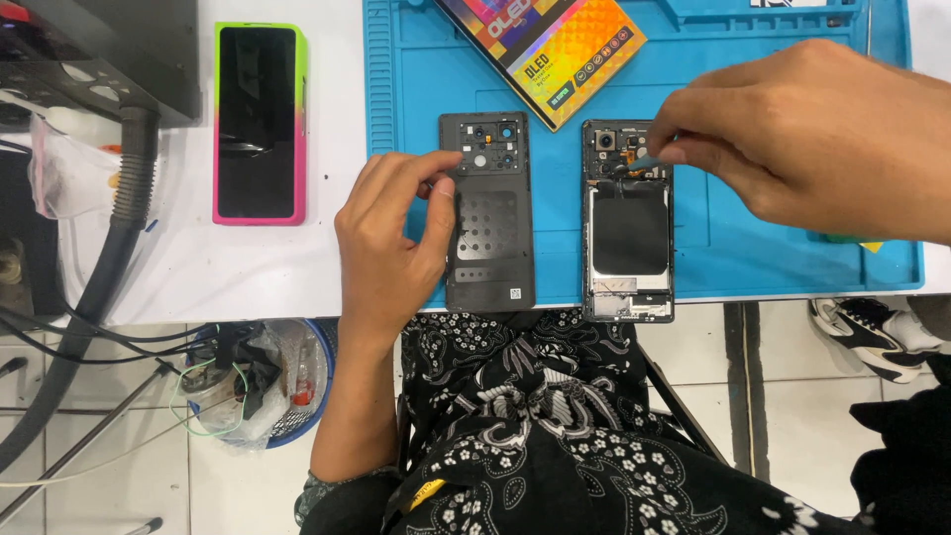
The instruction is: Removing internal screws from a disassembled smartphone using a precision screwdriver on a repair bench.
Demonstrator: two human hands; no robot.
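Note:
My left hand rests on the left edge of a dark phone back cover that lies inner side up on the blue work mat. Its thumb and fingers touch the cover near the camera cutouts. My right hand reaches in from the right and pinches a small light-blue tool tip over the top of an opened phone body, near its camera module. The phone's black battery area faces up.
A phone in a pink and green case lies on the white table at the left. A colourful flat box sits at the mat's far edge. A grey hose and cables hang left; a bin stands below.

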